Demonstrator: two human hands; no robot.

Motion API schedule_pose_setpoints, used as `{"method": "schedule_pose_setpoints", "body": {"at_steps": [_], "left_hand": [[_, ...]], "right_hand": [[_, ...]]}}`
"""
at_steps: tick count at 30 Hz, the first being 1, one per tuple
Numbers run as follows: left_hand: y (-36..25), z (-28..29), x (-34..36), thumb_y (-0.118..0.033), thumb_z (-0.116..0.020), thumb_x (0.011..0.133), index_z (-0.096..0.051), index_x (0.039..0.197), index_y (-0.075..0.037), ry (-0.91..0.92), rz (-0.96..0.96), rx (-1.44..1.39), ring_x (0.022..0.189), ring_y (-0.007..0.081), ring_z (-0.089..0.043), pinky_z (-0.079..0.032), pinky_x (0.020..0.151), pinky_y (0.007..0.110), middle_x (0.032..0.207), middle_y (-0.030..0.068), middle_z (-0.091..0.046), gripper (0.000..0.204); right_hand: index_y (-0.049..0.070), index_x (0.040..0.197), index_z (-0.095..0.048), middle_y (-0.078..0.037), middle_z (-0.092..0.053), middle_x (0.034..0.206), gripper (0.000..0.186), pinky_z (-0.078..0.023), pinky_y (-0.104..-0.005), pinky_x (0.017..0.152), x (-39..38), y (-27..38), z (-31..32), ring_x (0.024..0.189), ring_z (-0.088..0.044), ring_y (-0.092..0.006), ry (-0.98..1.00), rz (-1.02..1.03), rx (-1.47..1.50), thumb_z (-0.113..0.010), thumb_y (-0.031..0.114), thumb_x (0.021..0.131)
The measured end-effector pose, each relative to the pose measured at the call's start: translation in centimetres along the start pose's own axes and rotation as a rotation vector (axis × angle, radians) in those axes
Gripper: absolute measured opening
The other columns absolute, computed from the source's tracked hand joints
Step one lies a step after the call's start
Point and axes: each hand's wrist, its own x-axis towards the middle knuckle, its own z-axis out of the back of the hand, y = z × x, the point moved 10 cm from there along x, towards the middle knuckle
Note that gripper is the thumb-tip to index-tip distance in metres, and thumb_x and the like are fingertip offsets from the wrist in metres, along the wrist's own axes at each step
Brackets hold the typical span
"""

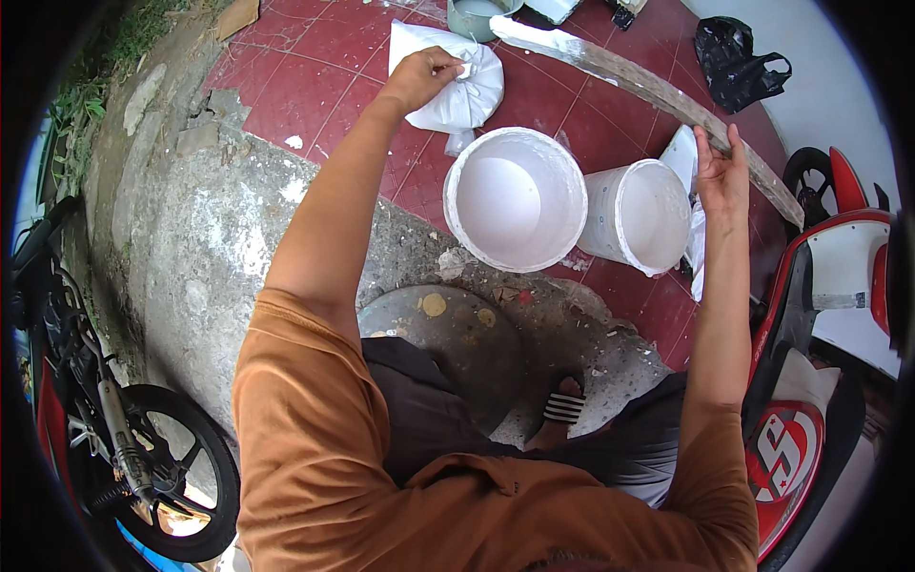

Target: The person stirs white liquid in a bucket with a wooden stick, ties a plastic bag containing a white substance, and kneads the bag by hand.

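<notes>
My left hand (419, 80) is closed in a pinch on the gathered neck of a white plastic bag (481, 100), which rests on the red tiles. Over by the long wooden plank (639, 81), smeared with white, my right hand (724, 176) has its fingers stretched apart, palm up. Its fingertips overlap the plank; whether they touch it I cannot tell. Between my arms stands a large white bucket (461, 214), its inside white and its rim crusted. Against its right side leans a smaller whitish bucket (602, 224), tilted slightly, also white inside.
A grey-green tub (460, 21) stands beyond the bag. The black plastic bag (729, 62) lies by the right wall. Motorcycles flank me, a dark one (124, 448) at left and a red-and-white one (848, 262) at right. Rough concrete (200, 267) borders the tiles.
</notes>
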Motion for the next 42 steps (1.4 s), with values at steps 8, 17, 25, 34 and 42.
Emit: {"method": "schedule_pose_setpoints", "body": {"at_steps": [8, 17, 25, 34, 42], "left_hand": [[0.4, -0.2, -0.1, -0.025, -0.065, 0.093, -0.072, 0.112, -0.012, 0.024, -0.001, 0.02, 0.092, 0.0193, -0.06, -0.048, 0.089, 0.032, 0.111, 0.0043, -0.065, 0.024], [-3.5, 2.6, -0.3, -0.018, -0.066, 0.083, -0.075, 0.103, -0.015, -0.052, -0.084, 0.039, 0.086, 0.0178, -0.06, -0.05, 0.084, 0.03, 0.099, 0.0076, -0.062, 0.022], [-11.2, -0.7, -3.5, -0.02, -0.07, 0.081, -0.077, 0.092, -0.009, 0.256, -0.289, -0.075, 0.077, 0.0167, -0.062, -0.051, 0.075, 0.03, 0.085, 0.0058, -0.068, 0.017], [-15.8, -3.7, -8.3, -0.02, -0.071, 0.08, -0.077, 0.094, -0.012, 0.53, -0.347, 0.311, 0.071, 0.0198, -0.061, -0.051, 0.071, 0.033, 0.079, 0.0077, -0.067, 0.017], [-14.8, -3.8, -9.0, -0.019, -0.071, 0.08, -0.076, 0.099, -0.012, 0.6, -0.273, 0.351, 0.072, 0.02, -0.061, -0.051, 0.072, 0.033, 0.077, 0.0082, -0.067, 0.021]], "right_hand": [[-0.008, 0.102, -0.056, -0.023, -0.067, 0.102, 0.025, -0.063, -0.0355, 0.08, -4.7, 4.1, 0.0, 0.094, -0.07, -0.0345, 0.089, 0.019, -0.069, -0.063, 0.015, 0.094], [-0.004, 0.098, -0.063, -0.019, -0.07, 0.09, 0.03, -0.061, -0.0264, 0.064, -16.2, 8.0, -6.3, 0.075, -0.073, -0.0265, 0.11, 0.252, -0.647, -0.062, 0.026, 0.095], [-0.006, 0.097, -0.065, -0.013, -0.069, 0.085, 0.023, -0.055, -0.0259, 0.069, -19.8, -3.0, -10.6, 0.074, -0.068, -0.0147, 0.329, 0.278, -0.933, -0.07, 0.016, 0.091], [-0.001, 0.095, -0.068, -0.009, -0.07, 0.09, 0.022, -0.052, -0.0259, 0.072, -20.6, -4.5, -10.0, 0.078, -0.065, -0.0122, 0.361, 0.314, -0.966, -0.074, 0.019, 0.088], [0.002, 0.095, -0.07, -0.006, -0.07, 0.089, 0.021, -0.05, -0.026, 0.075, -21.8, -5.1, -10.8, 0.083, -0.065, -0.0122, 0.432, 0.461, -1.087, -0.073, 0.022, 0.089]]}}
